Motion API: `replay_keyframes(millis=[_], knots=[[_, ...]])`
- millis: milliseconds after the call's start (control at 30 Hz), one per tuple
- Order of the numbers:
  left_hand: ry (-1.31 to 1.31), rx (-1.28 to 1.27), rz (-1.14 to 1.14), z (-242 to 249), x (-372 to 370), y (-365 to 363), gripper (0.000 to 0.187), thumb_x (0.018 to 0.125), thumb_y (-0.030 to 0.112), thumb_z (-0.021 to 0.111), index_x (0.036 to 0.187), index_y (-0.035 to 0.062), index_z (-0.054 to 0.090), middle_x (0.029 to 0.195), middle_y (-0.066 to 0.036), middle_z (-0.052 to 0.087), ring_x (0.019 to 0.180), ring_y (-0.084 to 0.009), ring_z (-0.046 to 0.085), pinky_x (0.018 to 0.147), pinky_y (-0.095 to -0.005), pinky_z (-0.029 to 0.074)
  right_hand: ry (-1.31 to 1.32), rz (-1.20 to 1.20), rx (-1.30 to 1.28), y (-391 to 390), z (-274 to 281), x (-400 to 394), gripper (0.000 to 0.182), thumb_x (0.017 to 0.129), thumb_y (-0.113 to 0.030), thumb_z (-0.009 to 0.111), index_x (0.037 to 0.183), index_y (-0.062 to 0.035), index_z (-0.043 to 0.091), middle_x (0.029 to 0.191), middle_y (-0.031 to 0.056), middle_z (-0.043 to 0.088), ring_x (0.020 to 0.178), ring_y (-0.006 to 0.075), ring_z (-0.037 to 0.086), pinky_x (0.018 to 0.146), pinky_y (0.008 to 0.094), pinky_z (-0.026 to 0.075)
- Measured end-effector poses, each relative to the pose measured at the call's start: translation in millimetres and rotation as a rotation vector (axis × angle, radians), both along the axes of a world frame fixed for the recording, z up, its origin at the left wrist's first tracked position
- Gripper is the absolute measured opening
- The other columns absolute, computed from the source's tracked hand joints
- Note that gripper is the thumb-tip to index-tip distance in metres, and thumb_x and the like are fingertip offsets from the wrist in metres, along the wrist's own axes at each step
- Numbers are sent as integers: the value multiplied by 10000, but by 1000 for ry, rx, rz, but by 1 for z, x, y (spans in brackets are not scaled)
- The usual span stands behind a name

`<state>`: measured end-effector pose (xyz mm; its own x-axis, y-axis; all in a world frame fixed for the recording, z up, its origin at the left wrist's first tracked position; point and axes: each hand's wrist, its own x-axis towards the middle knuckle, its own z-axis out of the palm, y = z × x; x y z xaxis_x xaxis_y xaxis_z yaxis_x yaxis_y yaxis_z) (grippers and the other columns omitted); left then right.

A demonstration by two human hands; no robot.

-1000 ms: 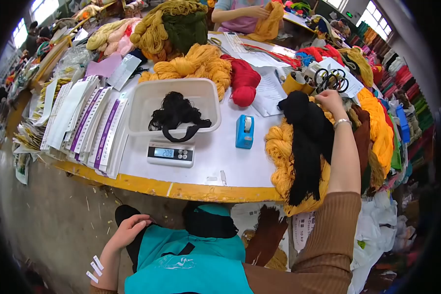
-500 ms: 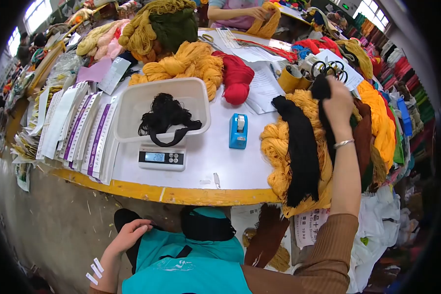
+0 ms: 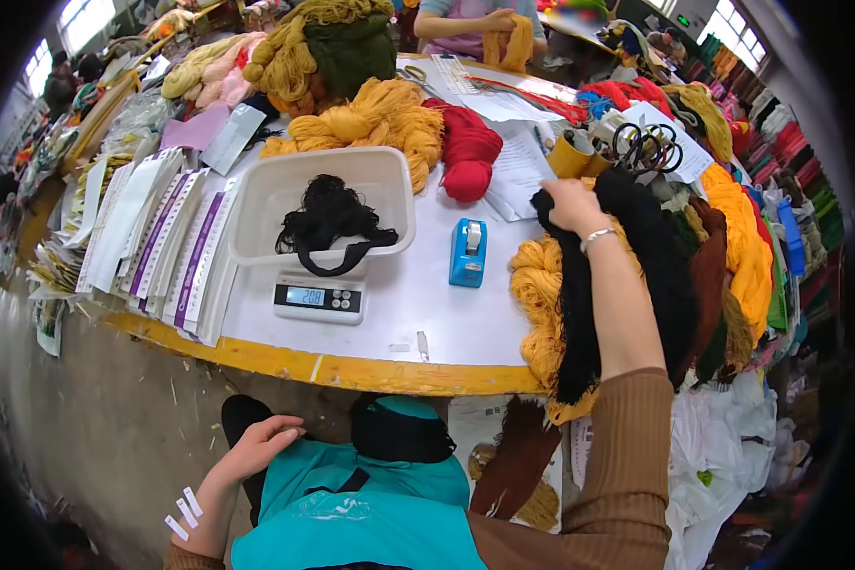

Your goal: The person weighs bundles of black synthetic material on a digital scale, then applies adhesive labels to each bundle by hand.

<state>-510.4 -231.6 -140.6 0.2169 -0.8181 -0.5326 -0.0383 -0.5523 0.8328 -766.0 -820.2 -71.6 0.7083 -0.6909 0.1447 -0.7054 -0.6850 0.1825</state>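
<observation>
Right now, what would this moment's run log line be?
right hand: at top of left black skein | left hand: empty, near lap | black yarn: in white tub, part over rim | scale: display lit

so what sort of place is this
Probably a yarn or embroidery-thread workshop: a plump bundle of red yarn, a small white digital scale and a co-worker in a pink apron handling orange-yellow yarn.

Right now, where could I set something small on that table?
The white tabletop is bare between the scale and blue tape dispenser, and from the dispenser to the yellow yarn; small scraps lie near the front edge. Stacked cards crowd the left, heaped yarn the right.
</observation>
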Motion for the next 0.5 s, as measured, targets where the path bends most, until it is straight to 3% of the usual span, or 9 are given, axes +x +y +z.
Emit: replay_keyframes(millis=[67,100,200,300,400,467,500], knots=[[5,-14,12,5,-5,3,367,984,187,552,1274,-36,570,1140,-118,679,1089,-176,621,955,-314,478,166,-79,27,1,-12,2,292,831,-109,565,1100,-140,674,1068,166,695,997,380,664,852,480,535],[14,-24,13,8,-6,5,367,983,187,553,1274,-37,571,1142,-118,679,1087,-175,621,954,-316,479,124,-178,79,-2,-14,3,234,844,-109,553,1049,-106,666,1065,175,689,993,373,663,836,473,536],[-7,-46,8,12,-6,15,362,982,181,555,1268,-40,572,1141,-119,680,1091,-175,620,951,-316,480,-308,-241,-39,-2,-6,-1,188,860,-126,538,1008,-76,642,1021,183,680,978,369,656,816,476,529],[-30,-59,2,6,3,24,366,988,193,561,1286,-18,565,1165,-123,671,1098,-175,617,948,-307,479,-815,-23,-181,33,46,-13,293,818,-170,602,1087,-61,646,1036,190,678,970,382,645,827,458,512],[-59,-149,15,13,9,14,345,984,168,563,1273,-20,574,1112,-106,691,1054,-157,633,911,-297,496,-1128,38,-10,120,109,-17,303,819,-71,646,1121,-51,641,930,81,686,788,179,645,733,295,514],[-89,-272,27,35,5,-7,324,972,124,574,1264,-17,581,1082,-96,696,1009,-146,645,888,-287,507,-1306,204,77,175,130,-16,321,819,-1,648,1137,-38,636,946,13,658,772,84,574,712,236,484],[-136,-345,24,46,3,-17,318,966,109,579,1260,-13,584,1077,-94,696,1000,-148,648,886,-286,510,-1336,298,124,202,138,-14,330,816,36,628,1142,-14,630,1018,9,651,847,82,584,746,234,481]])
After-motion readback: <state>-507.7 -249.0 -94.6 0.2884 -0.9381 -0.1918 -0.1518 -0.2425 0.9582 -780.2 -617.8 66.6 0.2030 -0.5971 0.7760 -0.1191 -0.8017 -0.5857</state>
